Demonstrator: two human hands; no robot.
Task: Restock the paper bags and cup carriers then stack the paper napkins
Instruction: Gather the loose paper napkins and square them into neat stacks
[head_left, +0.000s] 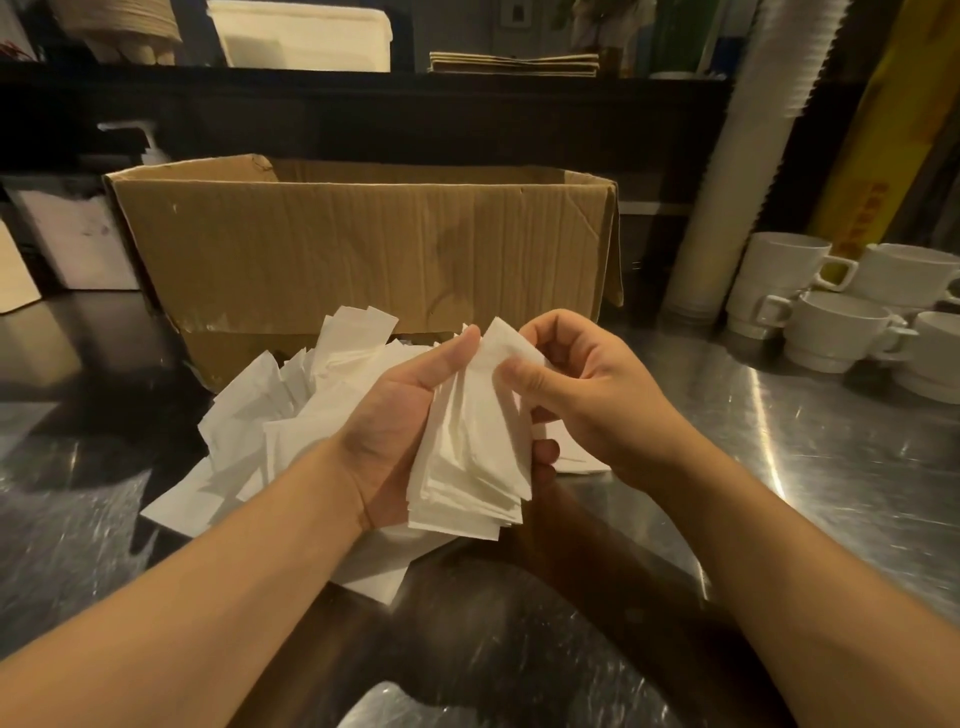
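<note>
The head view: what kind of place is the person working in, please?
Probably a cafe's service counter. White ceramic cups stand stacked on a steel counter, tall sleeves of disposable cups lean beside them, and folded paper bags lie on the shelf.

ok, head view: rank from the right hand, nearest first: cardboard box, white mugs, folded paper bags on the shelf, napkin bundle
1. napkin bundle, pinched by the right hand and held in the left hand
2. cardboard box, just behind
3. white mugs, off to the right
4. folded paper bags, up on the back shelf

Head view, close, downward over counter (810, 426)
</note>
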